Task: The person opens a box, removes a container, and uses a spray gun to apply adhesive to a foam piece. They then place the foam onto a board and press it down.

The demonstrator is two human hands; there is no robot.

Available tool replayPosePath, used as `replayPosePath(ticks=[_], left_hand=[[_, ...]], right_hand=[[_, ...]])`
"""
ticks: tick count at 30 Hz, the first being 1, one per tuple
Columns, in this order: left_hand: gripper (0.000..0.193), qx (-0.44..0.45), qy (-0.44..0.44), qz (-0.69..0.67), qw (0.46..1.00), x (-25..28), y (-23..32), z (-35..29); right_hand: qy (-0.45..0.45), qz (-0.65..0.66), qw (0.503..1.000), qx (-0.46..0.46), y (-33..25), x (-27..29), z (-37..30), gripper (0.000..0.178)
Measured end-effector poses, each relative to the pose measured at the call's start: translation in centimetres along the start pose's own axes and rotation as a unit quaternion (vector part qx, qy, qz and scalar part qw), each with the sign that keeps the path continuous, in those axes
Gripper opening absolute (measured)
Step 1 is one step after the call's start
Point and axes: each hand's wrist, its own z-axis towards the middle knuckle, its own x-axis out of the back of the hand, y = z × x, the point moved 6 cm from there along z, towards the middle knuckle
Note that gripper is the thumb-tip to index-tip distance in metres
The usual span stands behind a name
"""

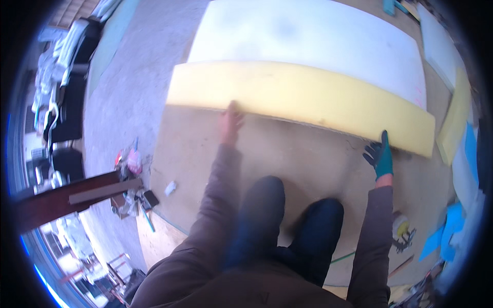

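Observation:
A long yellow foam strip (287, 90) lies crosswise on a brown board (303, 154), along the near side of a large white foam sheet (308, 41). My bare left hand (232, 123) touches the strip's near edge left of its middle; motion smears its fingers. Near the right end, my right hand (380, 156) wears a dark glove with a green cuff. Its fingers are spread, and one fingertip rests at the strip's near edge. The right hand holds nothing.
A dark beam (72, 200) juts in from the left, with small clutter around its end. A white scrap (170, 188) lies on the board. A round tool (402, 229) with a yellowish centre sits by my right forearm. Blue pieces (447, 233) lie at the right.

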Motion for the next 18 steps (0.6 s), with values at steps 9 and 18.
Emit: replayPosePath(ticks=[9, 18], left_hand=[[0.063, -0.036, 0.132, -0.058, 0.989, 2.6, 3.3, 2.1], [0.048, -0.184, 0.193, -0.035, 0.963, 6.0, 5.2, 3.9]], right_hand=[[-0.039, -0.003, 0.999, 0.022, 0.3, -2.1, 1.4, 0.107], [-0.049, 0.026, 0.998, -0.003, 0.5, -0.9, 3.8, 0.099]])
